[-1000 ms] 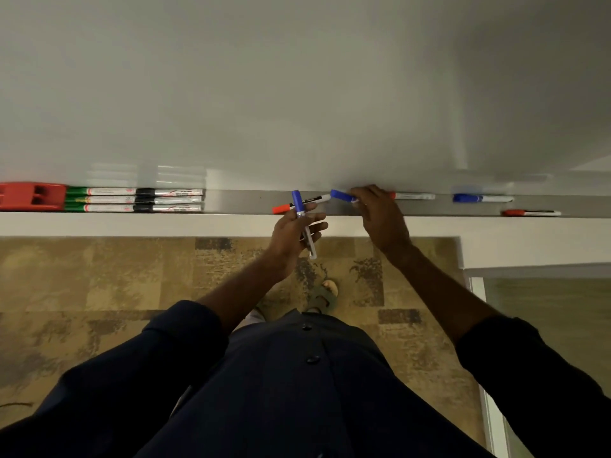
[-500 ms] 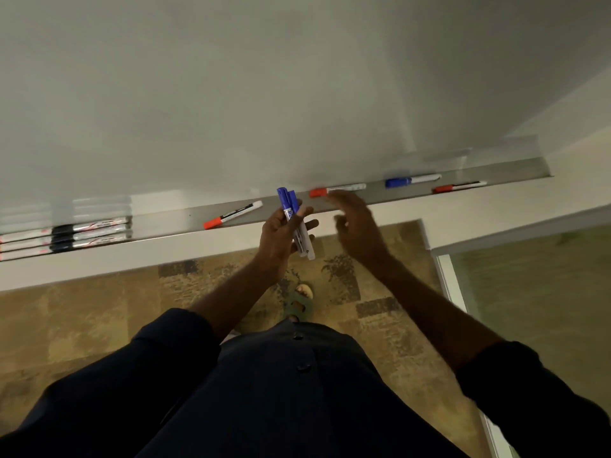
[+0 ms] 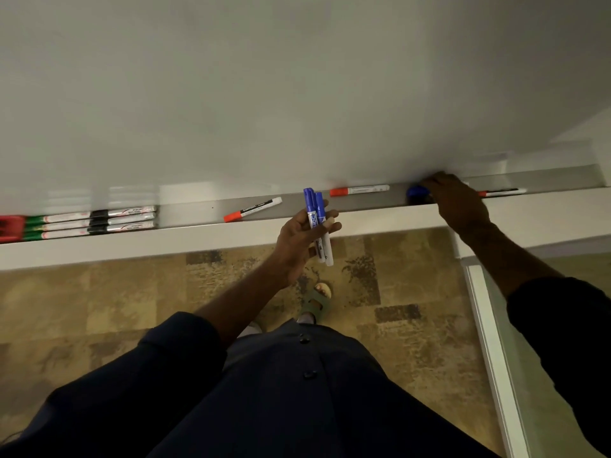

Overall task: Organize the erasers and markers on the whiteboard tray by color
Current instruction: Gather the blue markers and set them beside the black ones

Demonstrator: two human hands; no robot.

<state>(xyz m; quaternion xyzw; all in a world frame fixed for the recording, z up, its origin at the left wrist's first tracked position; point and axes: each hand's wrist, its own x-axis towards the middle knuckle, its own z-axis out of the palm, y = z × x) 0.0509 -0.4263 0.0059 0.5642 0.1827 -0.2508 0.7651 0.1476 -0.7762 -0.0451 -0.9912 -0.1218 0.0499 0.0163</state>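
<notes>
**Markers half sorted, blues being gathered**

Standing behind the person, I see the wide white glossy whiteboard (image 3: 297, 94) fill the view, with the long grey metal tray (image 3: 191, 211) running along its foot. The tray's far left end looks finished: a red block eraser (image 3: 10, 226), then a row of green-capped markers (image 3: 43, 223) and a row of black-capped markers (image 3: 122, 219) lying tight together. Three loose red-capped white markers (image 3: 253, 209) lie well apart along the middle and right.

The left hand (image 3: 297, 236) hangs just off the tray's front edge, fingers curled round two blue-capped white markers (image 3: 312, 209) with their caps up. The right hand (image 3: 459, 203) reaches far along the tray, fingers laid over a third blue-capped marker (image 3: 417, 192). Only its cap shows, so I cannot tell whether the fingers have pinched it.

Collecting the blues seems to be the step in hand. Next comes a sure pinch on that hidden barrel and a lift over the lip. It then joins the pair and all three go down beside the black row, reds afterwards
</notes>
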